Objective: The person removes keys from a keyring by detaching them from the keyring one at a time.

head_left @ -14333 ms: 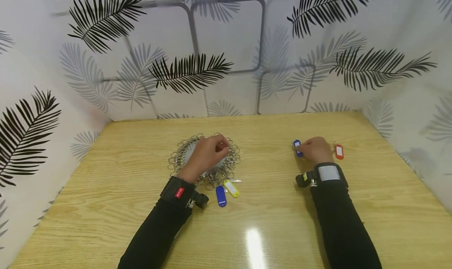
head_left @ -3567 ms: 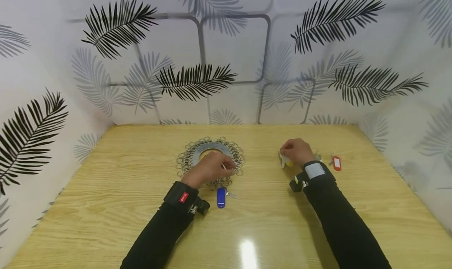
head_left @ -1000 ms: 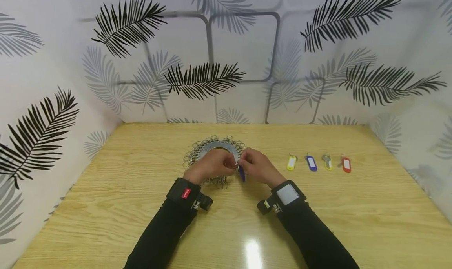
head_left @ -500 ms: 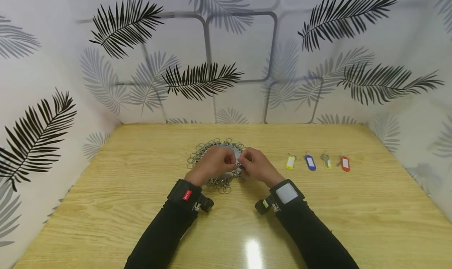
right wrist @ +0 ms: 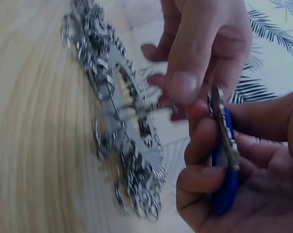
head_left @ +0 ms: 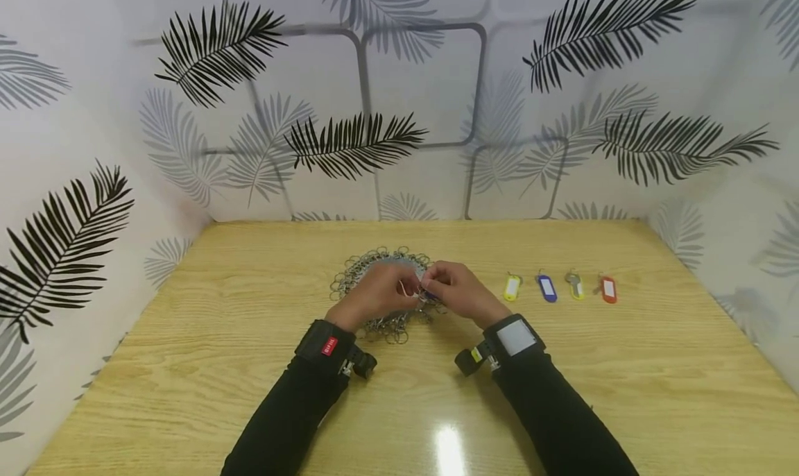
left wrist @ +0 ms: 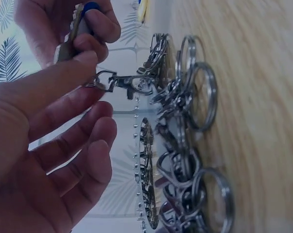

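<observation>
My left hand (head_left: 377,294) pinches a small split ring (left wrist: 101,80) between thumb and index finger, its other fingers loosely bent. That ring joins a swivel clasp (left wrist: 127,85), which links to the round metal hanger (right wrist: 107,92) crowded with clasps and rings. Facing it, my right hand (head_left: 460,292) grips a blue key tag (right wrist: 225,191) with its toothed key (right wrist: 225,136) lying along it. Both hands' fingertips meet over the hanger's right side. In the head view the fingers mostly hide the tag.
To the right on the wooden table (head_left: 250,386) lies a row of tagged keys: a yellow tag (head_left: 512,288), a blue one (head_left: 546,289), another yellow one (head_left: 576,286) and a red one (head_left: 608,289). A leaf-patterned wall (head_left: 424,184) stands behind.
The right hand has come from the tag row to the hanger and picked up the blue tag from its front. A yellow tag moved from there into the row. Lately both hands stay together.
</observation>
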`<state>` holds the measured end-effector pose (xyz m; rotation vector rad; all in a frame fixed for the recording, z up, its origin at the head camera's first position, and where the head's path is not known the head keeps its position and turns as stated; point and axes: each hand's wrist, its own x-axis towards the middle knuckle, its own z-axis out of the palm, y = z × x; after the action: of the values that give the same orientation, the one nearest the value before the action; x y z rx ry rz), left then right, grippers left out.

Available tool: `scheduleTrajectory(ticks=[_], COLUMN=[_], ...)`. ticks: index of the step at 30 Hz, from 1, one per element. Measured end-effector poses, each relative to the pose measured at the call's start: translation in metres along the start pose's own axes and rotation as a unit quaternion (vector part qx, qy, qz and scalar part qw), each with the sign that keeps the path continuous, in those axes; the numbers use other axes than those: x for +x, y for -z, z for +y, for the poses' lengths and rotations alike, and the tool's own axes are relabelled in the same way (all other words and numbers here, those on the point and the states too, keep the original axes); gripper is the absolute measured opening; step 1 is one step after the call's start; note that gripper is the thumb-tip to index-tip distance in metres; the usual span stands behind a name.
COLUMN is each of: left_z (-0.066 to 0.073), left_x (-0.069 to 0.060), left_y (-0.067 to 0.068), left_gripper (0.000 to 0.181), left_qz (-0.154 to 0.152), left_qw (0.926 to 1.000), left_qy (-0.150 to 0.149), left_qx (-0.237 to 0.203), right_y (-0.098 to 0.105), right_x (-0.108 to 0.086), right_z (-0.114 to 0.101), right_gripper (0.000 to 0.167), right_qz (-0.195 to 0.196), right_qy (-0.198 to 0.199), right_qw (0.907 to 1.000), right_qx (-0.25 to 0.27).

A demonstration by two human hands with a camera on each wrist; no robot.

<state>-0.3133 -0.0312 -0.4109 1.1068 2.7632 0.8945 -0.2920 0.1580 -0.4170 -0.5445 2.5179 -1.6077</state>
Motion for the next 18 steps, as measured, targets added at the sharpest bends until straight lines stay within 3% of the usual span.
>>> scheduleTrajectory(ticks=[5,12,18], left_z=[-0.0008,0.0018,0.0030], left_x=[0.0019,0.0018,0.0007], left_y=[-0.0003,-0.0027,-0.0044], left_gripper=[0.007,0.016,0.017], left_qz=[-0.013,0.014,0.022], left_qw=[0.9999,0.9989,0.9983], left_qy=[0.001,0.000,-0.003], left_qx=[-0.003,-0.045,-0.054], right_y=[0.0051,0.0063,0.0064], right_x=[-0.0003,0.0000,0.0003], right_z=[0.0010,0.0041,0.0074], right_gripper=[0.012,0.011,0.011], right_qz=[-0.025,-0.015,-0.015], right_qy=[0.028,0.013,0.022], right_qw=[0.9993,0.9998,0.9996], right_qx=[0.004,0.006,0.012])
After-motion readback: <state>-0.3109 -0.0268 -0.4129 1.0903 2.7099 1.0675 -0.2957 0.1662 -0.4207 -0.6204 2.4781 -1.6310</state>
